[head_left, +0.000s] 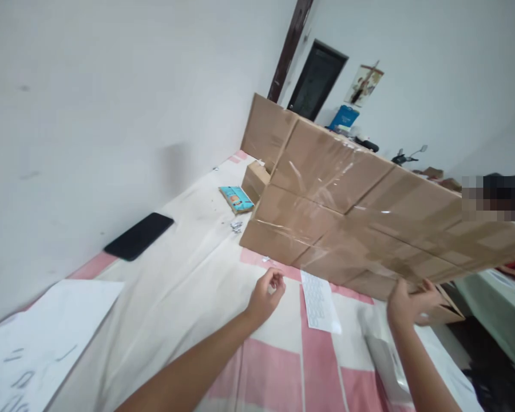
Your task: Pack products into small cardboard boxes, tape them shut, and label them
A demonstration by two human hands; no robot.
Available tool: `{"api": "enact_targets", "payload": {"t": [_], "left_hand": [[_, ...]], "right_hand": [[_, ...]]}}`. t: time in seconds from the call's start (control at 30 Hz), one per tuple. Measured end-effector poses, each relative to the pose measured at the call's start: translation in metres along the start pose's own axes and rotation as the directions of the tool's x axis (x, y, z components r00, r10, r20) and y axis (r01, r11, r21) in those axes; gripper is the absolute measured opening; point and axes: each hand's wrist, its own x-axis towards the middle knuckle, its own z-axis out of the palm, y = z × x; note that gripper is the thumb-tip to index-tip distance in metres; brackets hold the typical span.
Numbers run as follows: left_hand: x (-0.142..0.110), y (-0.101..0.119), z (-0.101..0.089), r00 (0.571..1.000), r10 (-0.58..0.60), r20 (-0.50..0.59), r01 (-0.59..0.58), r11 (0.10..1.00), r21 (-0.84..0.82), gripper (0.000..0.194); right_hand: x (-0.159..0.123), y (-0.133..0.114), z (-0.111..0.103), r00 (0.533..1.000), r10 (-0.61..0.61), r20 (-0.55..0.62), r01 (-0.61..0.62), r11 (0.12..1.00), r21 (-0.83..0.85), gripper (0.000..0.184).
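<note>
A wide wall of taped brown cardboard boxes (339, 189) stands on a table covered by a pink-and-white checked cloth under clear plastic (189, 286). My right hand (407, 300) is closed on the lower near edge of the cardboard, by a loose flap. My left hand (266, 294) hovers over the cloth just in front of the boxes, fingers curled in a loose pinch; whether anything is in them I cannot make out. A white printed paper slip (320, 302) lies between my two hands.
A black phone (139, 236) lies near the white wall at left. A blue packet (237, 198) and a small open box (256, 179) sit by the boxes' far end. White sheets (38, 337) lie at the near left. A dark door (316, 80) is beyond.
</note>
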Motion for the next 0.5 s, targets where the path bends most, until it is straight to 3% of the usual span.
{"api": "enact_targets", "payload": {"t": [0.03,0.1,0.17,0.2,0.3,0.33,0.37,0.4,0.43,0.5], "left_hand": [[0.009,0.004,-0.010,0.998,0.005,-0.069,-0.006,1.000,-0.013,0.013],[0.035,0.013,-0.037,0.972,0.001,-0.235,-0.009,0.999,-0.034,0.013],[0.070,0.020,-0.069,0.912,-0.032,-0.408,0.007,0.998,-0.064,0.013],[0.089,0.023,-0.086,0.877,-0.058,-0.477,0.019,0.996,-0.086,0.016],[0.143,0.027,-0.128,0.833,-0.147,-0.533,0.067,0.984,-0.167,0.029],[0.158,0.026,-0.138,0.839,-0.171,-0.516,0.082,0.978,-0.191,0.032],[0.171,0.024,-0.146,0.848,-0.198,-0.492,0.097,0.970,-0.222,0.036],[0.181,0.021,-0.152,0.855,-0.228,-0.466,0.113,0.959,-0.262,0.038],[0.189,0.017,-0.158,0.859,-0.263,-0.439,0.129,0.941,-0.312,0.038],[0.201,0.005,-0.168,0.853,-0.346,-0.390,0.158,0.885,-0.439,0.041]], "right_hand": [[-0.009,-0.033,0.007,0.995,-0.071,-0.073,0.073,0.997,0.026,0.064],[-0.028,-0.107,0.020,0.940,-0.340,-0.022,0.340,0.933,0.123,0.055],[-0.048,-0.187,0.032,0.799,-0.596,0.083,0.557,0.784,0.275,0.042],[-0.058,-0.227,0.038,0.682,-0.718,0.142,0.636,0.677,0.370,0.034],[-0.085,-0.340,0.063,0.208,-0.922,0.326,0.700,0.373,0.609,0.028],[-0.091,-0.373,0.075,0.110,-0.926,0.360,0.699,0.330,0.634,0.029],[-0.096,-0.403,0.090,0.069,-0.910,0.409,0.711,0.333,0.619,0.030],[-0.099,-0.429,0.106,0.058,-0.872,0.486,0.730,0.369,0.575,0.031],[-0.100,-0.451,0.123,0.087,-0.807,0.585,0.739,0.445,0.505,0.033],[-0.097,-0.482,0.160,0.220,-0.596,0.773,0.663,0.672,0.329,0.039]]}}
